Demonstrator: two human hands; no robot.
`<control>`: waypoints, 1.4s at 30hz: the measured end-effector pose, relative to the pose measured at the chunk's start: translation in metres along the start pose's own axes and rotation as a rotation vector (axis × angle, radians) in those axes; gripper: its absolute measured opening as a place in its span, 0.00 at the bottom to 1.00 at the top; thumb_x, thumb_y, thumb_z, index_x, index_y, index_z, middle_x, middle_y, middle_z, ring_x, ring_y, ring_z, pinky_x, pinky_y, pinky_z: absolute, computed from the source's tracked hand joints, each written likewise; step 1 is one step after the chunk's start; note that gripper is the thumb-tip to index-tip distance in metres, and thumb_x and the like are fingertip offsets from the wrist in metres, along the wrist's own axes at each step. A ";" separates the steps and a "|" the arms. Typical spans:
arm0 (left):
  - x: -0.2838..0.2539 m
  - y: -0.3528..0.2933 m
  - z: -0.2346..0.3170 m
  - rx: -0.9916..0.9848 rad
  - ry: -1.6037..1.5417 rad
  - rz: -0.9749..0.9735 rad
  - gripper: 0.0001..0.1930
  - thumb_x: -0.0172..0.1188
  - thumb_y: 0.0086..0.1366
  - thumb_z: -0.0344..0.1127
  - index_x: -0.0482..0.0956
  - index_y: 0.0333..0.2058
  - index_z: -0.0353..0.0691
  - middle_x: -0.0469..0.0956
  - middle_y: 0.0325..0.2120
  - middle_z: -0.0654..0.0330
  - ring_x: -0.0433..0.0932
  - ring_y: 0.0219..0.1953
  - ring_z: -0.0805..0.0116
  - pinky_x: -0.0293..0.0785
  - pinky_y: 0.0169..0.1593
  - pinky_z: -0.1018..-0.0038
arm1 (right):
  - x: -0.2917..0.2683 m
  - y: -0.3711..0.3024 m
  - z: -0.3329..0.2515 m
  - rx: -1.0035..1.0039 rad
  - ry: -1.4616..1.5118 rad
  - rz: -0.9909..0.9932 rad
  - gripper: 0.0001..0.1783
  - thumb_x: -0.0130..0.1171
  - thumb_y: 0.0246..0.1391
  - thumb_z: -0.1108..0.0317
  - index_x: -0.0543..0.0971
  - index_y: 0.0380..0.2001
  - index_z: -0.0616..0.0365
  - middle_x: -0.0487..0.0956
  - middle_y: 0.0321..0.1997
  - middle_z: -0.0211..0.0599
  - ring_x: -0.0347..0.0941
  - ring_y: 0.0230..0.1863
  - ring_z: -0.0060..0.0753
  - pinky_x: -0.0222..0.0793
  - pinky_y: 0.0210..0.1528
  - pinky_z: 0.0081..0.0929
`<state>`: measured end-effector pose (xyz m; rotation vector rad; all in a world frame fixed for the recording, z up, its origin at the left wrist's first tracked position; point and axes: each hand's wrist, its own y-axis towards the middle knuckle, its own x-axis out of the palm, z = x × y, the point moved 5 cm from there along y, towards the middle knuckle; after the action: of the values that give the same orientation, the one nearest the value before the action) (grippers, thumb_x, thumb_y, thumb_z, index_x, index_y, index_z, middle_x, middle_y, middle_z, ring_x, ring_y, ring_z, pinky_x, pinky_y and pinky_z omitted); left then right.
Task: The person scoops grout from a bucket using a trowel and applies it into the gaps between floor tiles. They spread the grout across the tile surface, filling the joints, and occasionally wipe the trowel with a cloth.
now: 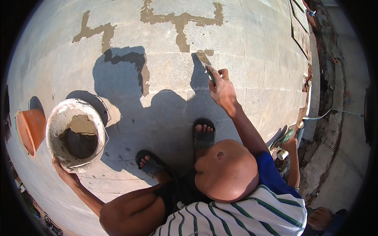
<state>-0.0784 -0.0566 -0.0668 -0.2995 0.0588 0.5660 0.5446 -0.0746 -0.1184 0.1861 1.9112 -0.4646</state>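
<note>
We count two hands, well apart from each other. The right hand point(224, 89) is closed around one putty knife point(203, 59), which lies just beyond the fingers, its blade tip just beside one small dab point(209, 52) of grey-brown paste on the floor point(167, 74). The left hand point(66, 174) is against the lower-left side of one white bucket point(50, 135); we cannot tell how tightly its fingers grip. Inside that bucket we see one dark, wet mass of paste point(80, 144). One orange bucket point(35, 126) stands to its left. We also count two branching paste bands along the floor's joints, and two dark sandals, one on each foot.
</note>
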 end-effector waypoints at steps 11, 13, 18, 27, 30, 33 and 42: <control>0.003 -0.004 0.008 0.028 -0.011 -0.017 0.22 0.47 0.68 0.48 0.68 0.51 0.36 0.69 0.50 0.57 0.67 0.53 0.66 0.61 0.57 0.69 | -0.034 0.112 -0.003 -0.712 -0.514 -0.142 0.21 0.47 0.61 0.59 0.67 0.58 0.30 0.74 0.44 0.37 0.78 0.36 0.45 0.77 0.38 0.38; -0.002 -0.002 0.004 0.036 0.004 -0.011 0.23 0.47 0.68 0.48 0.67 0.52 0.36 0.69 0.50 0.57 0.67 0.53 0.65 0.61 0.57 0.69 | -0.032 0.118 0.001 -0.726 -0.523 -0.178 0.21 0.47 0.61 0.58 0.67 0.58 0.28 0.75 0.45 0.36 0.77 0.38 0.45 0.76 0.39 0.39; 0.002 -0.007 0.005 0.014 0.062 0.024 0.25 0.46 0.68 0.50 0.66 0.53 0.35 0.68 0.52 0.56 0.66 0.54 0.64 0.61 0.57 0.68 | -0.028 0.113 0.035 -0.669 -0.531 -0.250 0.22 0.48 0.59 0.59 0.67 0.58 0.27 0.76 0.43 0.37 0.78 0.36 0.44 0.76 0.39 0.39; -0.006 0.002 -0.001 0.043 0.042 -0.020 0.25 0.45 0.68 0.50 0.66 0.54 0.34 0.68 0.52 0.54 0.66 0.55 0.63 0.61 0.58 0.68 | -0.063 0.091 0.091 -0.464 -0.624 -0.306 0.23 0.51 0.58 0.61 0.68 0.57 0.29 0.77 0.40 0.36 0.78 0.36 0.41 0.77 0.40 0.39; -0.005 0.002 0.002 0.087 0.080 -0.048 0.25 0.45 0.68 0.49 0.66 0.53 0.33 0.68 0.52 0.54 0.66 0.55 0.64 0.61 0.58 0.68 | -0.069 0.084 0.083 -0.456 -0.528 -0.242 0.24 0.51 0.58 0.61 0.67 0.58 0.31 0.76 0.41 0.39 0.78 0.37 0.43 0.76 0.41 0.40; -0.002 0.000 0.005 0.079 0.083 -0.035 0.24 0.45 0.68 0.48 0.66 0.52 0.34 0.68 0.52 0.55 0.66 0.54 0.65 0.61 0.58 0.68 | -0.061 0.078 0.060 -0.455 -0.372 -0.172 0.24 0.49 0.58 0.61 0.66 0.59 0.33 0.76 0.41 0.41 0.77 0.37 0.45 0.76 0.41 0.41; 0.003 -0.010 0.009 0.096 0.100 -0.038 0.22 0.48 0.67 0.48 0.67 0.50 0.36 0.69 0.50 0.58 0.66 0.53 0.66 0.60 0.57 0.69 | -0.025 0.068 0.085 -0.388 -0.463 -0.213 0.24 0.46 0.60 0.62 0.64 0.60 0.35 0.77 0.41 0.47 0.77 0.35 0.51 0.76 0.37 0.42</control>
<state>-0.0705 -0.0598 -0.0557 -0.2346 0.1757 0.5091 0.6505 -0.0450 -0.1380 -0.3557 1.5300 -0.2399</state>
